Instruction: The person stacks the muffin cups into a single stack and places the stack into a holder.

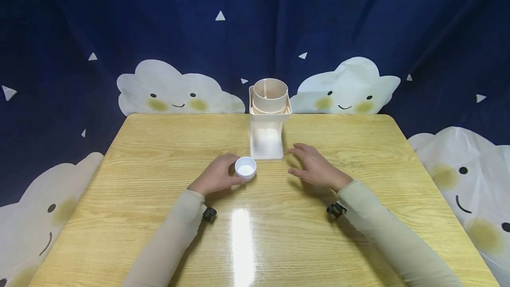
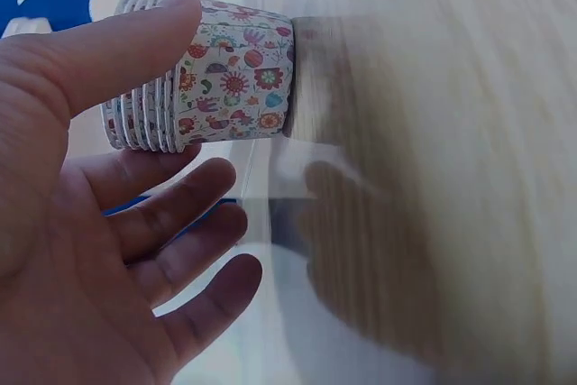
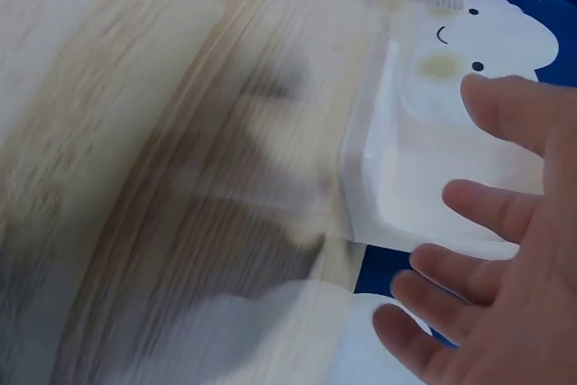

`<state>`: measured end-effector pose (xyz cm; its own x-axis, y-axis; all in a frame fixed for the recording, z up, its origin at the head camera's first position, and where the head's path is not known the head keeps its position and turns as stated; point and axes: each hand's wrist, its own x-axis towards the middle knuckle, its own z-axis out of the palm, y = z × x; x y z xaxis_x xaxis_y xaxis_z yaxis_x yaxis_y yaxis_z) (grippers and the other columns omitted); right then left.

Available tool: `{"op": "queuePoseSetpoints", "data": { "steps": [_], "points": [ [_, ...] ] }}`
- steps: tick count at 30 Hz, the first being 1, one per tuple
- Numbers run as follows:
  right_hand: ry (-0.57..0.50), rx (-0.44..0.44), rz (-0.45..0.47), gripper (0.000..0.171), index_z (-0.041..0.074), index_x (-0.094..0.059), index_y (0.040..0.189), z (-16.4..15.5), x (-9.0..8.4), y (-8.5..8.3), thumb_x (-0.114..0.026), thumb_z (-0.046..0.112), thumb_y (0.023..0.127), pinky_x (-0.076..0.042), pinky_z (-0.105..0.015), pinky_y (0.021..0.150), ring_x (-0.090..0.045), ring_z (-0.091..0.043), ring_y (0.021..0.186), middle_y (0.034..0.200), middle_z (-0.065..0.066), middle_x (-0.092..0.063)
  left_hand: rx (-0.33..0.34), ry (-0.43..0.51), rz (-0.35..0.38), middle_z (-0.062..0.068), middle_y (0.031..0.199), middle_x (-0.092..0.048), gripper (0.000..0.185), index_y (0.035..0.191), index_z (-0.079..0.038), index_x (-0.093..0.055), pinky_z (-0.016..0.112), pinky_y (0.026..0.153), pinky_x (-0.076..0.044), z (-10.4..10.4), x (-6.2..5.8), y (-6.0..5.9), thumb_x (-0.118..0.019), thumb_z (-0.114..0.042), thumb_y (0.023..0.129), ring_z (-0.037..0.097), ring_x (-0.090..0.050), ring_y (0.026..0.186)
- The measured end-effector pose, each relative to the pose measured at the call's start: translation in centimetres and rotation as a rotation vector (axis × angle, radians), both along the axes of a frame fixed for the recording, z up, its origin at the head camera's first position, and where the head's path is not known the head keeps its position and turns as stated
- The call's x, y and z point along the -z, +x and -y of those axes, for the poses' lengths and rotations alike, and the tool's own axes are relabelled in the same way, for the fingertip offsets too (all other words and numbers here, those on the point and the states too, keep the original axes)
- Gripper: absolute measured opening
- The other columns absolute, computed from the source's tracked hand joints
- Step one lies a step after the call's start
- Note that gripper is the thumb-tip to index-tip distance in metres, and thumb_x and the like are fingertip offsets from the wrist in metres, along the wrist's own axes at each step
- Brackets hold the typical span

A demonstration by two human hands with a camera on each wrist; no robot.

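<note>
A nested stack of paper baking cups (image 1: pixel 245 168), white inside with a colourful flower print outside, stands upright on the table. My left hand (image 1: pixel 218 174) pinches the stack between thumb (image 2: pixel 135 47) and index finger near the rims; the other fingers are spread below it in the left wrist view. Just behind the cups is a cream plastic stand (image 1: pixel 267 143) with a round open cylinder (image 1: pixel 271 94) in its upper part and a flat tray-like base. My right hand (image 1: pixel 316 169) hovers to the right of that base, fingers apart and holding nothing.
The wooden table (image 1: pixel 167 145) carries the stand near the middle of its far edge. Behind and beside it hangs a dark blue curtain (image 1: pixel 255 21) printed with white clouds and triangles. A dark wrist device (image 1: pixel 336 210) shows under each sleeve.
</note>
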<state>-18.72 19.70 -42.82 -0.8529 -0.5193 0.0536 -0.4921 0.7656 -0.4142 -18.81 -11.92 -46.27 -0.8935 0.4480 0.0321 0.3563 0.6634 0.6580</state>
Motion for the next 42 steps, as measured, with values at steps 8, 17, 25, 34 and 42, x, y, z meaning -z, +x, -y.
{"op": "queuePoseSetpoints", "data": {
  "steps": [8,17,25,34,42],
  "points": [
    [0.105,-0.039,-0.145,0.057,-0.005,-0.053,0.137,1.3,0.7,-1.5,-0.068,0.028,0.092,-0.039,-0.055,0.114,-0.047,-0.044,0.135,0.144,-0.029,-0.049,-0.043,0.026,0.017,0.005,0.117,-0.068,0.052,0.120,-0.013,-0.067,0.048,0.107,-0.043,1.3,0.1,0.3,-0.086,-0.030,0.075,0.027,-0.059,0.116],
    [0.271,-0.252,-0.304,0.057,0.002,-0.055,0.135,2.6,2.9,-5.0,-0.064,0.036,0.091,-0.040,-0.050,0.114,-0.050,-0.039,0.133,0.144,-0.022,-0.051,-0.032,0.031,0.029,0.005,0.117,-0.068,0.049,0.119,-0.013,-0.068,0.046,0.106,-0.044,1.0,0.5,0.2,-0.085,-0.029,0.076,0.026,-0.060,0.115],
    [0.278,-0.279,-0.173,0.068,0.007,-0.049,0.144,2.3,3.5,-6.3,-0.066,0.039,0.087,-0.043,-0.049,0.112,-0.050,-0.038,0.135,0.150,-0.021,-0.045,-0.033,0.023,0.044,0.005,0.117,-0.067,0.052,0.122,-0.012,-0.066,0.047,0.107,-0.044,0.9,0.5,0.3,-0.085,-0.030,0.077,0.025,-0.060,0.116],
    [0.263,-0.299,-0.089,0.065,0.006,-0.053,0.142,3.6,2.0,-6.5,-0.067,0.033,0.084,-0.045,-0.046,0.110,-0.051,-0.035,0.134,0.150,-0.021,-0.047,-0.046,0.032,0.049,0.005,0.119,-0.067,0.054,0.125,-0.012,-0.065,0.047,0.107,-0.045,1.3,0.4,0.3,-0.084,-0.032,0.078,0.024,-0.060,0.115],
    [0.280,-0.285,-0.062,0.059,0.007,-0.057,0.138,4.4,1.8,-6.9,-0.066,0.030,0.084,-0.045,-0.044,0.110,-0.053,-0.033,0.130,0.146,-0.019,-0.049,-0.054,0.023,0.046,0.007,0.123,-0.068,0.054,0.126,-0.011,-0.064,0.046,0.109,-0.044,1.3,0.7,0.1,-0.082,-0.032,0.080,0.026,-0.060,0.120]
  ]
}}
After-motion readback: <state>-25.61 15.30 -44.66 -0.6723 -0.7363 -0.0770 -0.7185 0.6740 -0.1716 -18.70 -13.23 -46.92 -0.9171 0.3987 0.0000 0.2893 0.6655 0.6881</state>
